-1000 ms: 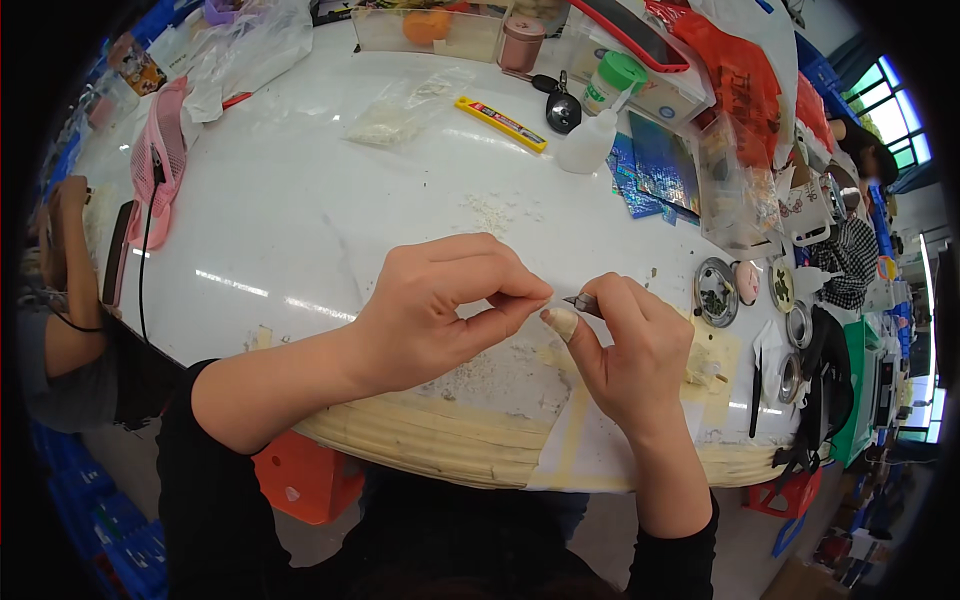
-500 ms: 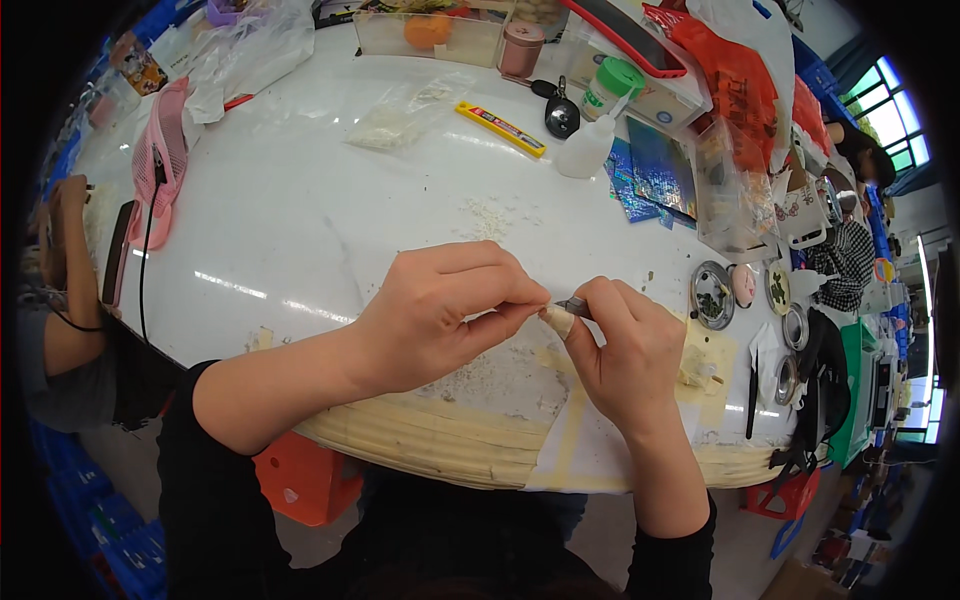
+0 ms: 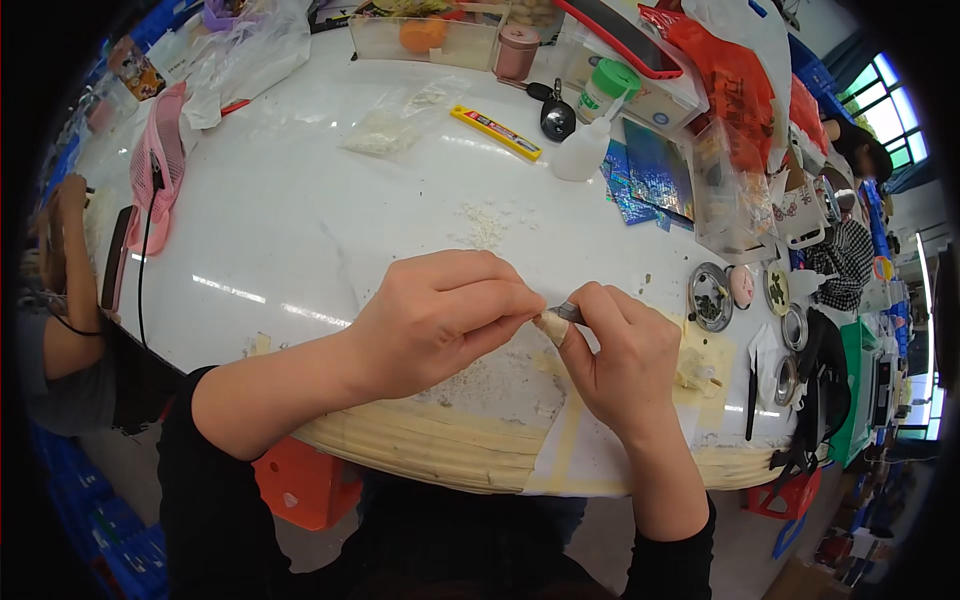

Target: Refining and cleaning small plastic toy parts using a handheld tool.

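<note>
Over the near part of the white table, my left hand point(image 3: 430, 320) pinches thumb and forefinger together; whatever lies between the tips is too small to make out. Touching those fingertips is my right hand point(image 3: 635, 355), closed on a small grey blade point(image 3: 569, 312). Beige tape point(image 3: 551, 326) wraps the right thumb. Tiny white pieces point(image 3: 485, 225) lie scattered beyond the hands, and pale crumbs point(image 3: 480, 388) cover the surface beneath them. A clear bag point(image 3: 385, 132) of whitish bits sits farther off, beside a slim yellow case point(image 3: 497, 132).
At right stand a metal dish of dark bits point(image 3: 711, 298), a clear plastic box point(image 3: 728, 215) and shiny blue sheets point(image 3: 650, 175). A white squeeze bottle point(image 3: 580, 152) and car key point(image 3: 557, 115) lie beyond. Pink mesh point(image 3: 160, 165) is at left, near another person's arm point(image 3: 72, 270).
Both hands have stayed together, with only slight shifts of the fingers and blade. The whole view has moved a little; the things on the table look unmoved.
</note>
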Tool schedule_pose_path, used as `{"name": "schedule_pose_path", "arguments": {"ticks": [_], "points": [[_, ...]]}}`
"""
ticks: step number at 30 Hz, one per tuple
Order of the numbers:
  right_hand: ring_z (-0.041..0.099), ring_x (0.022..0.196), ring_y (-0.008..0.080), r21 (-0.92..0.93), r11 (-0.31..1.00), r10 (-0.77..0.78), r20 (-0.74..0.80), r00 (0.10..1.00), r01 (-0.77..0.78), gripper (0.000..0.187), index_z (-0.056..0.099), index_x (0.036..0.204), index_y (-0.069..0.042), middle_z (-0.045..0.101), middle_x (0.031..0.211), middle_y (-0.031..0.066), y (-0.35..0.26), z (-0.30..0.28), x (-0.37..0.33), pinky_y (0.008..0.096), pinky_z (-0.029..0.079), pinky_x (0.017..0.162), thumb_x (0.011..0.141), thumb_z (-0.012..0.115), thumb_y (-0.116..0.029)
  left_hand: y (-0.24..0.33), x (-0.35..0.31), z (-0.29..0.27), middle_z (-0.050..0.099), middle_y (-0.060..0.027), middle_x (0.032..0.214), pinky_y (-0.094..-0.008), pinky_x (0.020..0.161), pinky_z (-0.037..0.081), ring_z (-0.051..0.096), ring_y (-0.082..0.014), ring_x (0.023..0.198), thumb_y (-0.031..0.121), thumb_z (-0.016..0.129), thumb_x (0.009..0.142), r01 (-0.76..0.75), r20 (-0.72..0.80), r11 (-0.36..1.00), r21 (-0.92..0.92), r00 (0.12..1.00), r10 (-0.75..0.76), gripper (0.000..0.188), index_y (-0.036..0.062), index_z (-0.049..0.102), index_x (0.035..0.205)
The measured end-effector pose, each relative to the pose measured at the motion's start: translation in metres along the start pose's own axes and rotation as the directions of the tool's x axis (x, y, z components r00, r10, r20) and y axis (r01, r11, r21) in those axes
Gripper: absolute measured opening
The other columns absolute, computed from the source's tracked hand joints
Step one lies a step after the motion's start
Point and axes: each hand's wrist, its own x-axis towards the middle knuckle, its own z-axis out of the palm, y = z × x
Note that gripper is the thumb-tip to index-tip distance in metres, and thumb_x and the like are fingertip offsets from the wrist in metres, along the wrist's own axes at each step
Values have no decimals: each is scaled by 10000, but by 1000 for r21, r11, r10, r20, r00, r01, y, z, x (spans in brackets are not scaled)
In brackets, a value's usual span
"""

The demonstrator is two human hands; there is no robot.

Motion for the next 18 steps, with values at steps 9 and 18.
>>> {"name": "schedule_pose_path", "arguments": {"ticks": [9,18], "points": [[533,512,222,8,1000,-5,11,1000,5,181,557,768,-83,517,621,43,-1,-2,-1,336,393,461,756,727,-142,0,0,0,681,-87,833,-266,576,535,662,-186,701,-52,753,728,6,4,1000,11,1000,-6,213,23,712,924],[536,521,231,17,1000,2,16,1000,-2,182,558,777,-75,538,637,51,-1,-2,0,342,391,468,780,724,-149,0,0,-1,684,-92,834,-269,582,537,667,-190,709,-48,745,741,34,14,999,-29,999,-33,202,20,710,928]]}}
